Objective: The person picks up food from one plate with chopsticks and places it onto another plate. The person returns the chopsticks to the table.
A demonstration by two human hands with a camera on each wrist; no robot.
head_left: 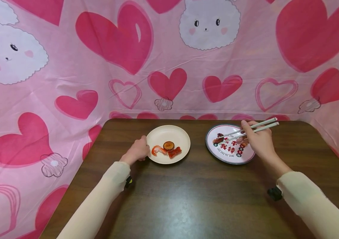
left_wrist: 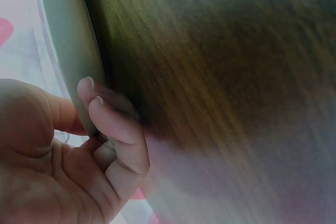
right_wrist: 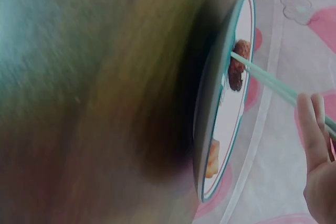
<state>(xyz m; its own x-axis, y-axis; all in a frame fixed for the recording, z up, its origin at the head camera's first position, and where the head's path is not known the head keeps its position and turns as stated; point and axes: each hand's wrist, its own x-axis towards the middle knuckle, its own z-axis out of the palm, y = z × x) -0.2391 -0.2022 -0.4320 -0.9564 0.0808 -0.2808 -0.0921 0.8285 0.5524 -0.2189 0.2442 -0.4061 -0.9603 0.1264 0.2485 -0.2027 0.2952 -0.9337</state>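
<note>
My left hand (head_left: pixel 138 149) grips the left edge of a cream plate (head_left: pixel 169 132), thumb at the rim and fingers curled underneath, as the left wrist view shows. On that plate lie a shrimp (head_left: pixel 156 150), a round brown slice (head_left: pixel 168 145) and a reddish piece of food (head_left: pixel 174 152). Over a white plate with red characters (head_left: pixel 214 151), my right hand (head_left: pixel 260 138) holds a pair of pale green chopsticks (head_left: pixel 262 125). Their tips are at a dark brown meat-like piece (right_wrist: pixel 238 72); whether they pinch it I cannot tell. An orange-tan piece (right_wrist: pixel 212 161) sits near that plate's other end.
Both plates stand near the far edge of a dark wooden table (head_left: pixel 181 199), with a gap between them. A pink cloth with hearts (head_left: pixel 169 56) hangs behind and along the sides. Dark devices sit at both wrists, the right one (head_left: pixel 275 194) under the cuff.
</note>
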